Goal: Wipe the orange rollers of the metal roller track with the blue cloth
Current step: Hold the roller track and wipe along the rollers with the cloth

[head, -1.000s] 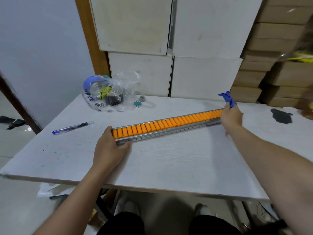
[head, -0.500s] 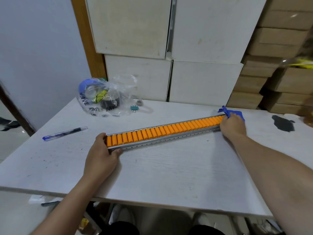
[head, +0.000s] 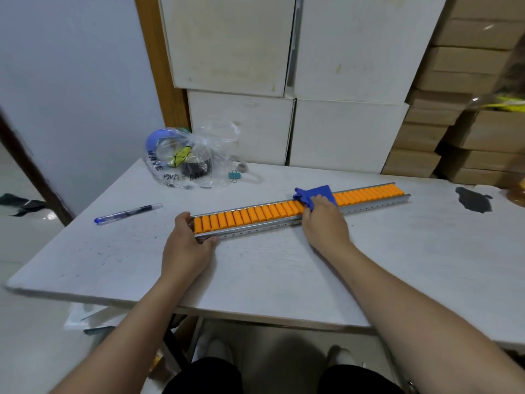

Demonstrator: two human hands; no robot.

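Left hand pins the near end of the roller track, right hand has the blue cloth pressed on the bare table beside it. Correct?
Not quite. The head view shows the blue cloth pressed on the orange rollers of the roller track, about midway along, not on the table. The rest holds: the left hand pins the near end and the right hand holds the cloth.

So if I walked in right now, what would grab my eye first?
The row of bright orange rollers in the metal track lying across the white table. Next, the blue cloth pressed on them mid-track by the right hand, while the left hand grips the track's near end.
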